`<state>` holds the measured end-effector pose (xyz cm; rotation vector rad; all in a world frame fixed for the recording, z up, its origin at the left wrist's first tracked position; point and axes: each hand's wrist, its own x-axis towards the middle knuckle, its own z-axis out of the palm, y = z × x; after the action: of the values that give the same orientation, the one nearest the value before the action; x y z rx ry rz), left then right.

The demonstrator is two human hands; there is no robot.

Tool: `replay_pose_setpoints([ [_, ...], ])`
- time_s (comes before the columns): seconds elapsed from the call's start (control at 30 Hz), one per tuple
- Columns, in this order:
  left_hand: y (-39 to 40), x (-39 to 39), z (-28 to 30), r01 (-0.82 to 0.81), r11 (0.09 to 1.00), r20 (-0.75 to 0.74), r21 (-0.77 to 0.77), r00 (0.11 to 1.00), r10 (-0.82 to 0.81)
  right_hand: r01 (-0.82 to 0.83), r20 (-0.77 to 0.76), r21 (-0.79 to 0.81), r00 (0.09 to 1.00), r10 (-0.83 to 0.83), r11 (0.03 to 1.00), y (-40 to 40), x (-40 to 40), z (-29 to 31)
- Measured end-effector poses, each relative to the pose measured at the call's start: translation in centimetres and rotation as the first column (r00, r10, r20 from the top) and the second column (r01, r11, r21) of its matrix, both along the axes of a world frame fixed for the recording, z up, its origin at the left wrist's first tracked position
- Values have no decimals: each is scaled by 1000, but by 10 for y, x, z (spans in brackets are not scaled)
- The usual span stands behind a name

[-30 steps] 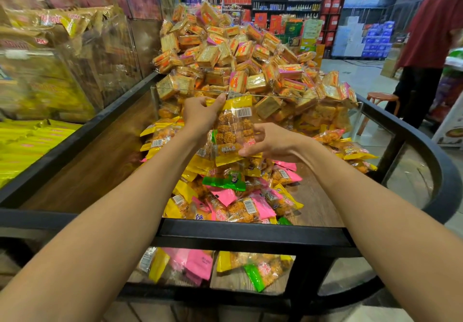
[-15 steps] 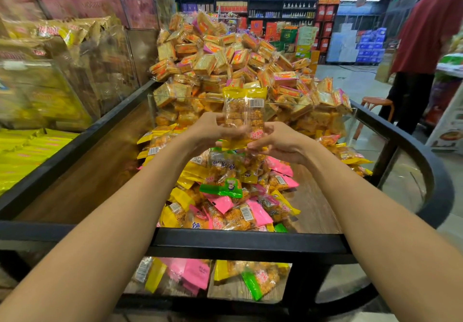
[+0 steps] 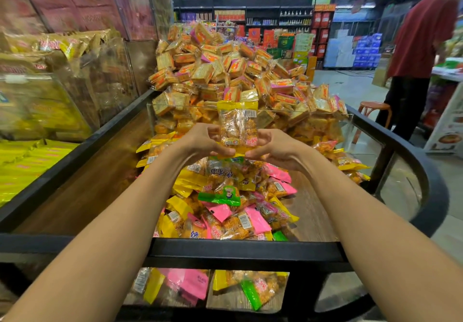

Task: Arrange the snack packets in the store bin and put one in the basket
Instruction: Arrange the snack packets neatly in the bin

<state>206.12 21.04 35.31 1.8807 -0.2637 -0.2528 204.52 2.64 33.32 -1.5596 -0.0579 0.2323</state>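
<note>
A yellow-edged clear snack packet stands upright above the bin, its barcode at the top right. My left hand grips its lower left side and my right hand grips its lower right side. Under my hands a heap of yellow, pink and green snack packets lies on the wooden floor of the black-framed store bin. No basket shows in this view.
Behind a clear divider rises a tall pile of orange cracker packs. Yellow bags fill the left bin. At the right a person in a red shirt stands by a wooden stool. Shelves line the back.
The packet has turned from tilted to upright and risen. My left hand moved from its top edge down to its lower left side; both hands now hold its bottom half.
</note>
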Motion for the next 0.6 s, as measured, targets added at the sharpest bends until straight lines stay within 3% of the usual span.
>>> replay_pose_setpoints([
  [0.13, 3, 3, 2, -1, 996, -37, -88, 999, -2, -1, 17, 120, 1000, -1, 993, -2, -1, 2],
  [0.43, 0, 11, -7, -86, 988, 35, -128, 995, 91, 45, 55, 117, 997, -51, 992, -1, -2, -2],
  [0.53, 3, 15, -14, -134, 987, 94, -85, 985, 142, 169, 116, -89, 980, -159, 982, 3, 0, -4],
  [0.6, 7, 20, -21, -218, 976, 173, 20, 962, 211, 336, 288, -279, 923, -255, 899, -1, 2, -5],
])
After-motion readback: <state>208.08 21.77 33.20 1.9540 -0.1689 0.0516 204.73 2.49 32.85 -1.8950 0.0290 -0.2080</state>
